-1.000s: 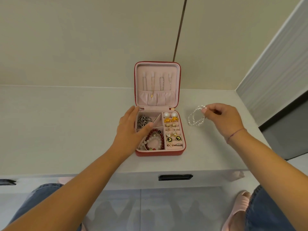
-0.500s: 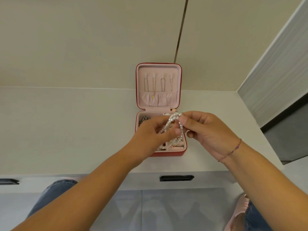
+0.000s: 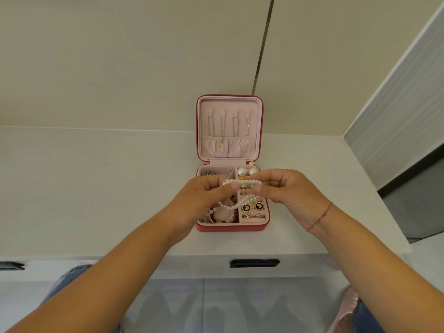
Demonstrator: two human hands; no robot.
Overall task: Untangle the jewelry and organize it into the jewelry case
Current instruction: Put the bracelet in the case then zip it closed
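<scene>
A red jewelry case (image 3: 231, 227) with pink lining lies open on the white counter, its lid (image 3: 229, 128) upright with thin chains hanging inside. Both hands hover over its tray. My left hand (image 3: 204, 195) and my right hand (image 3: 286, 191) each pinch one end of a white pearl strand (image 3: 242, 181), stretched level between them, with a loop of it drooping to about (image 3: 240, 203). In the tray lie pearl studs (image 3: 246, 171), gold and black earrings (image 3: 252, 207), a red and white bead bracelet (image 3: 222, 216) and a dark chain (image 3: 209, 173).
The white counter (image 3: 96, 188) runs left and right of the case. A wall stands behind and a grey panel (image 3: 396, 111) closes the right side. Drawer handles (image 3: 254, 263) sit under the counter's front edge. My knees in jeans show below.
My right hand carried the pearl strand from the counter right of the case to above the tray. My left hand left the case and took hold of it; the strand is now pulled straight.
</scene>
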